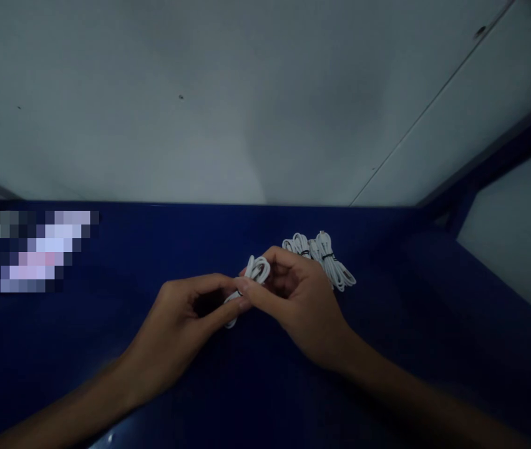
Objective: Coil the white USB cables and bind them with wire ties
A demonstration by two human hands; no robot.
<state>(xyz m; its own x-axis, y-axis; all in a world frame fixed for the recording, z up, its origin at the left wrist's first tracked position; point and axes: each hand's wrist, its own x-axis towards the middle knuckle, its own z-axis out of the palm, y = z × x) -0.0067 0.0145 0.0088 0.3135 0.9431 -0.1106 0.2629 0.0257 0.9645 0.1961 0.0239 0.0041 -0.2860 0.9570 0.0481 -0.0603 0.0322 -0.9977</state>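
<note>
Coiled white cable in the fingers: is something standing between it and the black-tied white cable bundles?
Yes: the right hand, gripping the coiled white cable, is between it and the black-tied white cable bundles. No other obstacle is visible there on the blue tabletop.

On my head-camera feed, the left hand (176, 330) and the right hand (309, 305) are bare. Each comprises slender fingers, a slim thumb and a rounded back that narrows to the wrist. I read smooth contours at the knuckles. The left forearm (82, 399) and the right forearm (400, 386) are likewise bare along their visible length, slim and tapered toward the wrists. In the dim light, I cannot resolve finer surface detail.
</note>
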